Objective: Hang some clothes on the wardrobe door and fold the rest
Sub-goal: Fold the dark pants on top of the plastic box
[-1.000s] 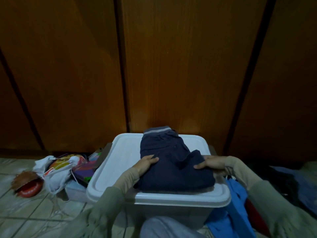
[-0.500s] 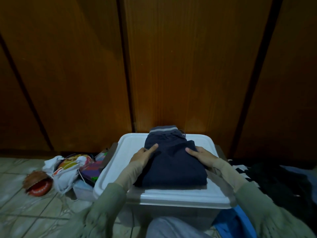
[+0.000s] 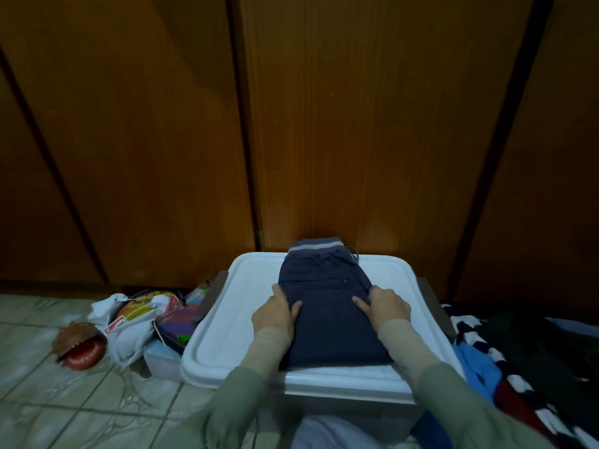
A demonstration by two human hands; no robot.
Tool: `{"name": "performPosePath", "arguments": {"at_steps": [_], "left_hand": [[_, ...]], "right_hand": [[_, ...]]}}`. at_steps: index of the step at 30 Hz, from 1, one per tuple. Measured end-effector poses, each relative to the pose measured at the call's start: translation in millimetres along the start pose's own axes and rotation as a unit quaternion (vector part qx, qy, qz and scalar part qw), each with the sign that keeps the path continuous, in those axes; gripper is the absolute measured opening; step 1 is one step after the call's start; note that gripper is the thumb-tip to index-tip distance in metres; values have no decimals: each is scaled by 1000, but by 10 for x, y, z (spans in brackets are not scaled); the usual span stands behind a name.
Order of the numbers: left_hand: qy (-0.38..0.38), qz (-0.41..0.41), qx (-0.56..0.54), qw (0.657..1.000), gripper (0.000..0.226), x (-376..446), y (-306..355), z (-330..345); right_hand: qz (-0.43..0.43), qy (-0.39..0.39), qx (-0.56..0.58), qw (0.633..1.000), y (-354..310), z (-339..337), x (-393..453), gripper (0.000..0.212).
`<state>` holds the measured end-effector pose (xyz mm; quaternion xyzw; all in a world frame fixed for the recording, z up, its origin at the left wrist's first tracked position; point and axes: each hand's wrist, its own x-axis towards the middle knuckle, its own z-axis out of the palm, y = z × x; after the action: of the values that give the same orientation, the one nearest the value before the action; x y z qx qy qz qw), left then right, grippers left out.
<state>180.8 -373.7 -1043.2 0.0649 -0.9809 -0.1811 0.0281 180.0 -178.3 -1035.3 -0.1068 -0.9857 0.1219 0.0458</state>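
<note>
Both hands slid forward along folded navy drawstring shorts (image 3: 325, 299) on white plastic bin lid (image 3: 246, 306); left hand (image 3: 275, 314), right hand (image 3: 385, 307) flat, fingers straight, pressing side edges. Risk: waistband overhangs lid's far edge, push could tip bundle off, undo fold

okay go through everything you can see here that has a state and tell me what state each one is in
navy shorts: folded, lying flat on the bin lid
white bin lid: closed on the bin
left hand: open, pressing the shorts' left edge
right hand: open, pressing the shorts' right edge
wardrobe doors: shut
clothes pile: unfolded, heaped on the floor at right
white bag: slumped on the floor at left
</note>
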Motion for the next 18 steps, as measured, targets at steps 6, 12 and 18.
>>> {"name": "performPosePath", "arguments": {"at_steps": [6,12,18], "left_hand": [[-34,164,-120,979,31,107,-182,60],[-164,130,-277,938,34,112,-383,-158],[-211,61,-292,931,60,186,-505,-162]], "right_hand": [[-97,51,-92,990,71,-56,46,44],[-281,-51,78,955,445,14,140,17],[-279,-82,99,952,640,8,155,48]]}}
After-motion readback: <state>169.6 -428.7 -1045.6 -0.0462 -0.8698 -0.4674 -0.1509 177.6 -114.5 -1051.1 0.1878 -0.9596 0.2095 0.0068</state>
